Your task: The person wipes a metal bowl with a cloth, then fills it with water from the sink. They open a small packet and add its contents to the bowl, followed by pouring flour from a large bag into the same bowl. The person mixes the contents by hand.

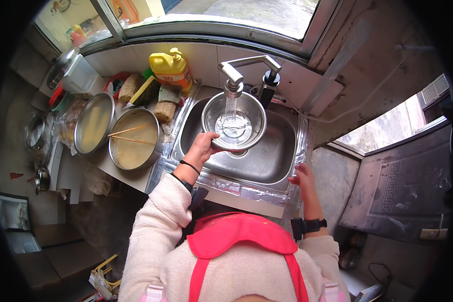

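My left hand [204, 147] grips the near left rim of a round metal bowl [259, 121], thumb over the edge. The bowl is held over the steel sink [272, 158], below the tap [233, 83]. Water streams from the tap into the bowl and ripples at its bottom. Beyond the sink's right front corner, my right hand [304, 182] hangs with its fingers apart and nothing in them. It touches neither the bowl nor the tap.
Left of the sink stands a pot [136, 151] of cloudy liquid with chopsticks [131, 134] across it. Beside it is a metal basin [94, 123]. Behind them are a yellow jug [171, 70], loofah scrubbers [165, 111] and a lidded clear container [80, 75]. A dark door [402, 181] stands at right.
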`<state>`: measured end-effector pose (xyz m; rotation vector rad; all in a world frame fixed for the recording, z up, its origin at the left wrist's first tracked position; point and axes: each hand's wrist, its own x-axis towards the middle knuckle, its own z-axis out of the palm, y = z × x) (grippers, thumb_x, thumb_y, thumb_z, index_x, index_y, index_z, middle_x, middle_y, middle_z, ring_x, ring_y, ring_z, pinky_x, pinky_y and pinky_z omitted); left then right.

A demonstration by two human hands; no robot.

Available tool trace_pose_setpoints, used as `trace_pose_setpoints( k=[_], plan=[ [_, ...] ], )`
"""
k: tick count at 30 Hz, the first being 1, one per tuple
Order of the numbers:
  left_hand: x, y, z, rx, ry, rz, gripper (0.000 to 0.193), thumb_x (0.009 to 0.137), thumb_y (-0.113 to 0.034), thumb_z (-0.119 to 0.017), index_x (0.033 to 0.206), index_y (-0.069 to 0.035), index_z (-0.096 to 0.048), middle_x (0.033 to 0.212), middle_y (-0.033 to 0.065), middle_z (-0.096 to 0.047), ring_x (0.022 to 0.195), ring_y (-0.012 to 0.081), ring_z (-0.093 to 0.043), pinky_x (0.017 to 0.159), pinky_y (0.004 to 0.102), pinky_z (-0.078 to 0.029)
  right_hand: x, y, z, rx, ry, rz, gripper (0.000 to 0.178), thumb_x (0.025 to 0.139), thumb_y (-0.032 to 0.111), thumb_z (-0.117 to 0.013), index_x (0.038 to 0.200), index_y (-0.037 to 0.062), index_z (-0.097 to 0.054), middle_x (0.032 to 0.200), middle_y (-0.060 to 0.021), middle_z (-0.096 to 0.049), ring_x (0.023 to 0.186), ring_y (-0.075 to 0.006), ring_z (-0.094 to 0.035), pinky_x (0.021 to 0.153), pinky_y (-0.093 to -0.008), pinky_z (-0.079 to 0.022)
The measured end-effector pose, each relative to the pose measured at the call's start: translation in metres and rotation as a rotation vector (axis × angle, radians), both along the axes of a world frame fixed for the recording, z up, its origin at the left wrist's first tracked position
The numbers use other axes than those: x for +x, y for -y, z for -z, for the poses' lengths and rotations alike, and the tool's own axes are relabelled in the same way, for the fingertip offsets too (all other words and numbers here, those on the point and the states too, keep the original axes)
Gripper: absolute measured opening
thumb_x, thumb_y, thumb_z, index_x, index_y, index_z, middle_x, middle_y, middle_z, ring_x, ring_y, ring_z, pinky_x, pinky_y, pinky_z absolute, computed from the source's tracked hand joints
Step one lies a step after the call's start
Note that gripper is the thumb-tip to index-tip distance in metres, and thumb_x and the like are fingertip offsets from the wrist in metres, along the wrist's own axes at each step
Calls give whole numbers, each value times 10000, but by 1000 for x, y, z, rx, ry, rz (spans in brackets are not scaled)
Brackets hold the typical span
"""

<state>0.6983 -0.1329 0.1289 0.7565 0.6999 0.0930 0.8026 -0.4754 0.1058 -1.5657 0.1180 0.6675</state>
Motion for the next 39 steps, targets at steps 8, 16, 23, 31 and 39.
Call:
trace_pose_setpoints(
  k=[8, 16, 23, 31, 39],
  plan=[
    [1, 4, -5, -37, -35, -23, 312, 773, -33, -460, 1029, 140, -414, 1027, 223, -525, 925, 330, -567, 808, 458, -494, -12, 7, 20, -127, 14, -154, 372, 825, 130, -498, 1165, -9, -435, 1082, -113, -525, 653, -177, -612, 560, -269, -478],
    [-4, 6, 8, -84, -45, -56, 334, 774, -34, -463, 1048, 141, -385, 1033, 230, -509, 929, 345, -561, 823, 483, -481, -18, -14, 31, -272, 173, -306, 390, 799, 90, -528, 1167, -2, -441, 1099, -121, -524, 633, -187, -617, 561, -268, -482],
    [-9, 7, 19, -111, -65, -87, 356, 777, -27, -454, 1070, 152, -363, 1073, 250, -488, 968, 365, -536, 839, 506, -465, -23, -18, 41, -307, 207, -344, 396, 787, 90, -543, 1162, 5, -450, 1101, -123, -529, 621, -197, -623, 551, -264, -478],
    [-10, 6, 23, -162, -50, -104, 387, 778, -28, -446, 1107, 154, -356, 1110, 261, -472, 1008, 373, -512, 868, 518, -438, -24, -22, 36, -367, 281, -366, 406, 783, 143, -547, 1156, 8, -460, 1033, -153, -576, 652, -200, -639, 616, -298, -490],
    [-14, 5, 25, -161, -66, -101, 390, 781, -31, -439, 1116, 152, -358, 1127, 258, -468, 1035, 367, -497, 884, 515, -425, -27, -27, 38, -367, 324, -360, 423, 779, 117, -559, 1169, -2, -451, 1040, -135, -569, 619, -190, -626, 583, -274, -479]
  ],
)
